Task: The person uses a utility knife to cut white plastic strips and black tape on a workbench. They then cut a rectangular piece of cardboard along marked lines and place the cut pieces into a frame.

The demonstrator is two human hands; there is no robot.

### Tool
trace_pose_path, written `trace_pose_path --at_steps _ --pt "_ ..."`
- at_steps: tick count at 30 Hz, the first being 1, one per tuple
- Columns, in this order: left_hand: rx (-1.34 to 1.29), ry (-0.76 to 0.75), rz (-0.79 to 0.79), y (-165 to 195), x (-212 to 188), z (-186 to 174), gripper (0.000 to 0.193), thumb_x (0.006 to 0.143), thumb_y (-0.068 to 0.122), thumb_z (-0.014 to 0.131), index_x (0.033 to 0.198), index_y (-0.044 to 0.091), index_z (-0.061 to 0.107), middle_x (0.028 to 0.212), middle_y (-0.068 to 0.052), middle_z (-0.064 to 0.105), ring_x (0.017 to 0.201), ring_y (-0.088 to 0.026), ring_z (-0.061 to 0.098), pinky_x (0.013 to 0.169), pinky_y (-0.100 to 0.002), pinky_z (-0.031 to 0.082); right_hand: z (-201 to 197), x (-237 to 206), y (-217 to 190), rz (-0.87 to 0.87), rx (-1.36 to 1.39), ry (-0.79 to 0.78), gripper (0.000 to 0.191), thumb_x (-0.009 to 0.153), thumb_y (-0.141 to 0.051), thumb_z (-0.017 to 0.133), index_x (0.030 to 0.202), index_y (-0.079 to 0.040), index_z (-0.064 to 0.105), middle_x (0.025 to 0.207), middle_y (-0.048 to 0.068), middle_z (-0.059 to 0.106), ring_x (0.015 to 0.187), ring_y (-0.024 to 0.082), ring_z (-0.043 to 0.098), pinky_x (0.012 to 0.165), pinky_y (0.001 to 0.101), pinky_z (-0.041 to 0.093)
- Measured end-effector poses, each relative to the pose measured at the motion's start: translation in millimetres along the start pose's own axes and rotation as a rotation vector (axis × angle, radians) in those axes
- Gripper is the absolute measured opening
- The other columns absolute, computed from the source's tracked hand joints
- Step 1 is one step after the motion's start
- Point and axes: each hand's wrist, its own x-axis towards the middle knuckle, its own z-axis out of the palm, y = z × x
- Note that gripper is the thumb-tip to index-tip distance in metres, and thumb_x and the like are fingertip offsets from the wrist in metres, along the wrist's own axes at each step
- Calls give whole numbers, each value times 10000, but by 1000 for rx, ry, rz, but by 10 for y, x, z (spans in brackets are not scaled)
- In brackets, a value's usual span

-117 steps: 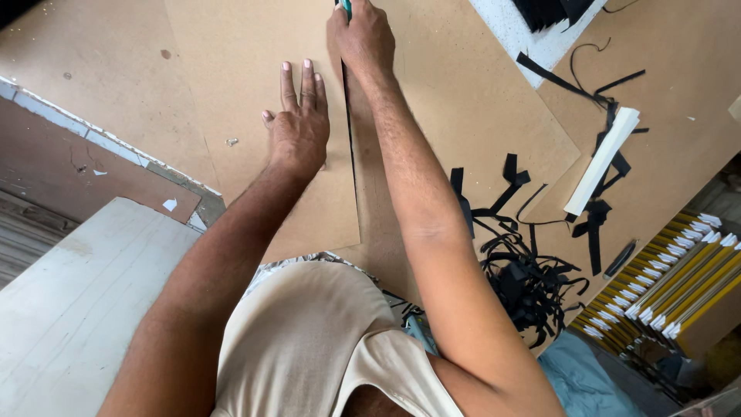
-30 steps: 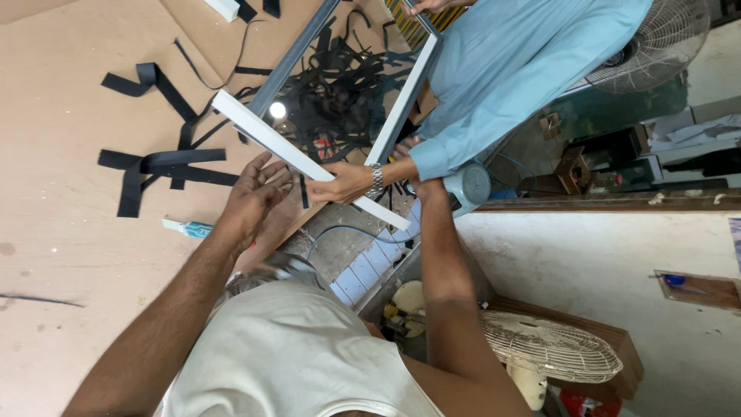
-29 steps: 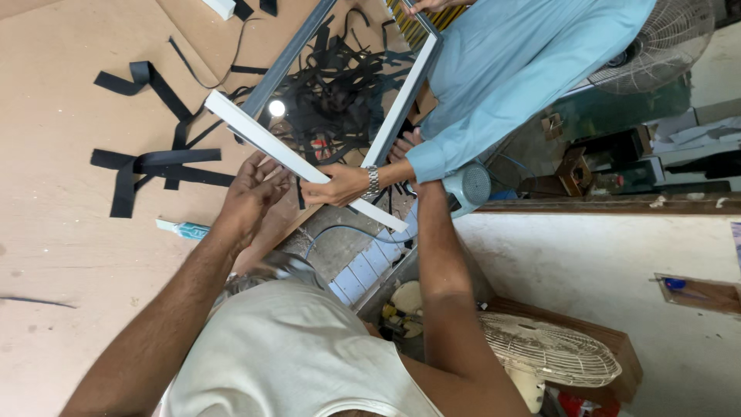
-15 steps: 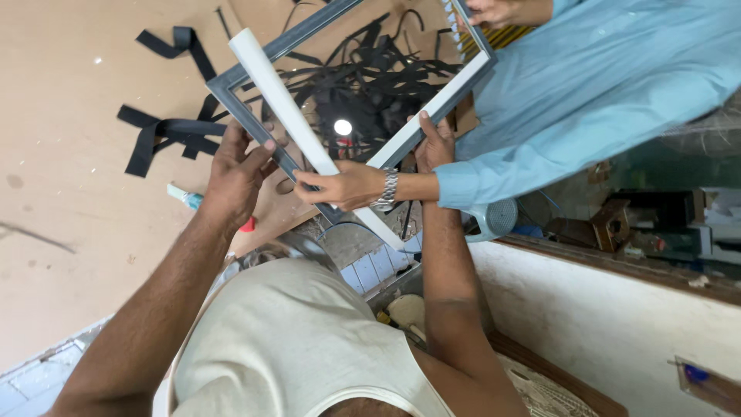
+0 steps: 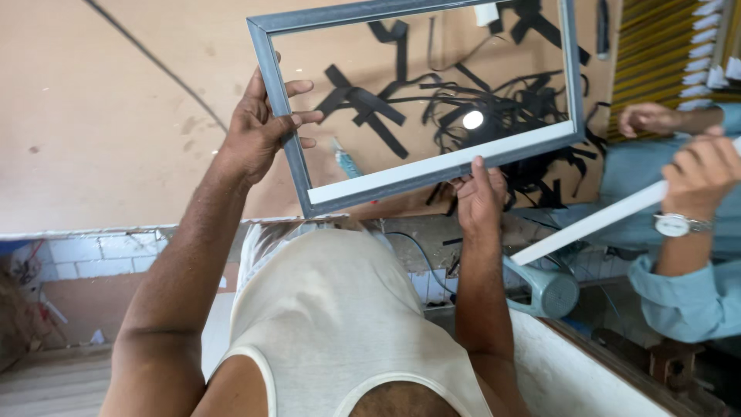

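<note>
Fingers (image 5: 297,117) of left hand (image 5: 258,127) wrapped round the side rail of the grey picture frame (image 5: 421,100); right hand (image 5: 478,199) pinching its lower rail. Held raised above the brown table (image 5: 100,116). Best kept level, gripping rails only, off the glass.

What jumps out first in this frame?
A grey rectangular frame, held up across the top centre, dominates the view. The left hand grips its left side and the right hand holds its lower edge. Through the frame, a tangle of black strips lies on the brown board. At the right edge, a co-worker's hand in a light blue sleeve holds a white strip.
</note>
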Motion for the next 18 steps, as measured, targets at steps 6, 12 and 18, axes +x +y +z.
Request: trace_pose_path --at_steps 6,12,18 --pt "152 197 145 734 -765 -1596 956 901 -215 409 1726 174 122 1388 -172 665 1047 -275 756 749 -341 680 872 40 173 54 191 130 334 1077 -230 532 1330 -14 568 1199 161 720 1011 250 727 813 393 626" --pt "332 559 74 1018 -1472 -3243 813 999 -141 420 1759 100 258 1262 -129 769 953 -224 767 727 -292 593 1672 -152 1209 220 -226 211 450 996 -46 653 1410 22 491 1087 145 671 878 203 721 676 333 666" --pt "577 711 -30 847 -1571 -4023 543 921 -101 406 1437 54 472 1109 -35 753 826 -146 762 663 -249 555 2184 -410 1992 350 -494 -32 448 958 -47 675 1396 -31 583 1191 100 699 960 112 703 732 254 607"
